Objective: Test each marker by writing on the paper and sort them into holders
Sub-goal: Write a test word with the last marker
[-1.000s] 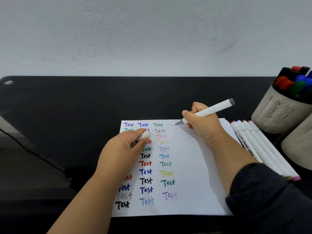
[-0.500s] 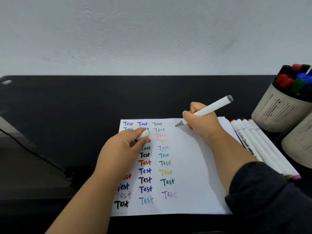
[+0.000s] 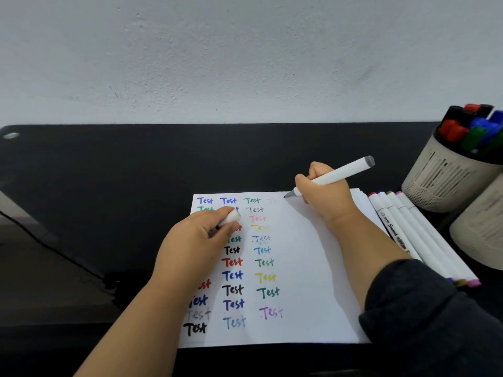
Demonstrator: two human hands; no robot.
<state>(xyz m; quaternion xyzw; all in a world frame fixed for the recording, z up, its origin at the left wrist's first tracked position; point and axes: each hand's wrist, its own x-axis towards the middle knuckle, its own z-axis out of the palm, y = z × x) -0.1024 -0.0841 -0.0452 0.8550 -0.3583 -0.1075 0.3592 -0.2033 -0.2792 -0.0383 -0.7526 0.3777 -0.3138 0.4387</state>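
Black desk (image 3: 109, 186) against a pale wall (image 3: 217, 50), seen from the head camera. White paper (image 3: 313, 268) lies near the front edge and carries three full columns of the word "Test" in many colours, some bold, some faint or broken. A fourth column has just been begun at the top: only a pale grey fragment (image 3: 272, 200) shows there.

Right hand (image 3: 324, 191) grips a white marker (image 3: 334, 176) in a writing hold, its grey tip at or just above the paper beside that fragment; contact cannot be told. Left hand (image 3: 196, 240) rests on the paper over the first columns and pinches a white cap (image 3: 231, 217) between thumb and finger.

Four white markers (image 3: 419, 235) lie side by side just right of the paper, apparently still untested. One holder (image 3: 449, 175) at the far right already stands full of dark markers with red, blue and green caps; a second holder (image 3: 479, 232), nearer, is cut by the frame edge and its contents are hidden.

Judged progress: most of the testing seems done. Remaining, as far as can be seen, are the finishing of the present word, the capping and sorting of this marker, whose weak trace suggests a dry one, and then the four beside the sheet.
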